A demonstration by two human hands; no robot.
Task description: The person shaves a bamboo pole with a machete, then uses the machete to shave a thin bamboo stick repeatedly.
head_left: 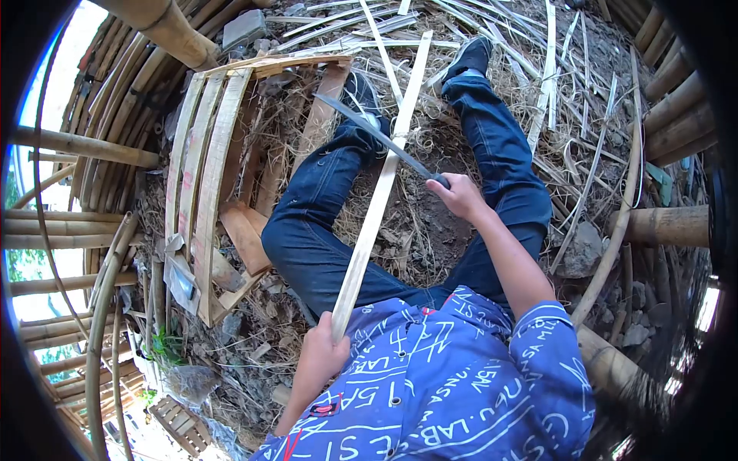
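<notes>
My left hand (324, 347) is closed around the near end of a long pale bamboo strip (376, 213), close to my body. The strip slants up and away between my legs, its far end over the ground ahead. My right hand (460, 195) grips the dark handle of a long knife (374, 132). Its blade points forward and left and crosses the strip in this view, about midway along it. My outstretched legs in jeans lie on both sides of the strip.
A slatted wooden crate (205, 169) stands to my left. Split bamboo strips (550, 77) and curled shavings cover the ground ahead and right. Bamboo poles (88, 146) fence both sides. A rock (582, 250) lies right of my knee, and a grey block (244, 29) at far left.
</notes>
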